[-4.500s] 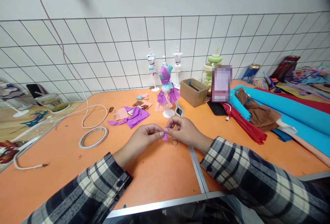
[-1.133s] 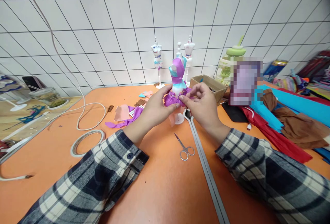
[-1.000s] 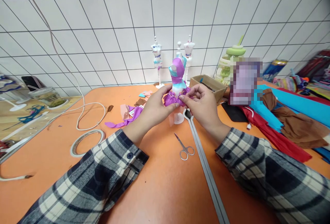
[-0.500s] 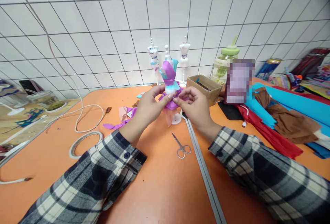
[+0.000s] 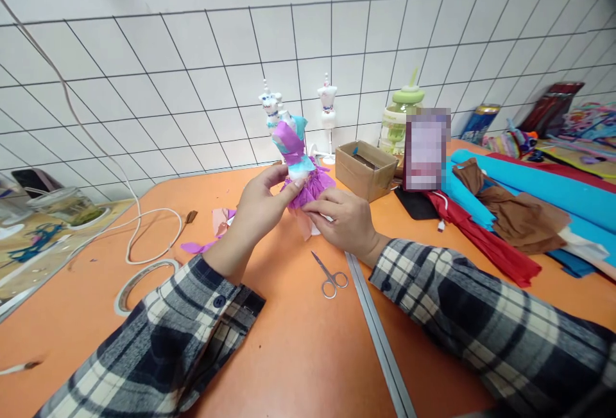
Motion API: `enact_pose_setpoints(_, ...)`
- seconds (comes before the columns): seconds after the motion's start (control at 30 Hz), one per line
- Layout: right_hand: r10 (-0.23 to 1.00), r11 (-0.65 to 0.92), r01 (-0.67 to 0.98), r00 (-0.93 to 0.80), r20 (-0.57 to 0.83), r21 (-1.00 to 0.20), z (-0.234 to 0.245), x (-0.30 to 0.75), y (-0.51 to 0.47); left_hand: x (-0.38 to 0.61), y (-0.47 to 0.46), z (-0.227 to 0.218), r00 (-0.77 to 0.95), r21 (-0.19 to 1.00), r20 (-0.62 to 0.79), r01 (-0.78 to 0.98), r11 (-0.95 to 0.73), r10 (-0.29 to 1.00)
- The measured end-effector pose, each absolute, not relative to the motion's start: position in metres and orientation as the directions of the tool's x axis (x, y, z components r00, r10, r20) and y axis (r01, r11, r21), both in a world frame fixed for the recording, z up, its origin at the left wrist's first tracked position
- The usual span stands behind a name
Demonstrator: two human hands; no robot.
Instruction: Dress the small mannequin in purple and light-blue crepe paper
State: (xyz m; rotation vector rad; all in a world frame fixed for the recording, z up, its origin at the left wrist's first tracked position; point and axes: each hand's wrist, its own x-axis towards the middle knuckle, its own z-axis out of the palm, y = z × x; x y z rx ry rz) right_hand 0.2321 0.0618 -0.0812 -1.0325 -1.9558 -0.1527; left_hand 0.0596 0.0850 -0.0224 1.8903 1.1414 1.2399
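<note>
A small white mannequin (image 5: 291,148) stands on the orange table (image 5: 289,354), dressed in purple and light-blue crepe paper with a ruffled purple skirt (image 5: 315,185). My left hand (image 5: 260,206) pinches the mannequin at the waist from the left. My right hand (image 5: 342,222) is lower, fingers curled around the skirt's underside near the white base. Both sleeves are plaid. Small scissors (image 5: 328,274) lie just in front of my hands.
Two more mannequins (image 5: 327,100) stand by the grid wall. A cardboard box (image 5: 362,169), a green-lidded bottle (image 5: 398,124) and heaps of blue, red and brown paper (image 5: 510,212) fill the right. A tape roll (image 5: 139,282), a cable (image 5: 144,238) and paper scraps (image 5: 216,225) lie left.
Earlier both hands held a small purple paper piece low over the table; they then rose to the mannequin's skirt. In the last half second my right hand dropped under the skirt.
</note>
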Motion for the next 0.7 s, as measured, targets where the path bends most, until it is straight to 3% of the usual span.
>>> enact_pose_setpoints(0.27,0.521,0.673,0.724,-0.319,0.792,-0.151,-0.0865,0.2338,0.0599,0.0626,0.0823,-0.0211,0.185,0.913,0.354,0.144,-0.382,0.917)
enact_pose_setpoints(0.47,0.302,0.77,0.638,-0.323,0.897,-0.03,-0.0912,0.2349,0.0596,0.0646,0.0788,-0.018,0.184,0.931,0.315,0.128,-0.341,0.931)
enact_pose_setpoints(0.7,0.397,0.676,0.732,-0.265,0.879,-0.084,-0.0889,0.2329,0.0585,0.063,0.0839,-0.02,0.18,0.889,0.38,0.199,-0.412,0.907)
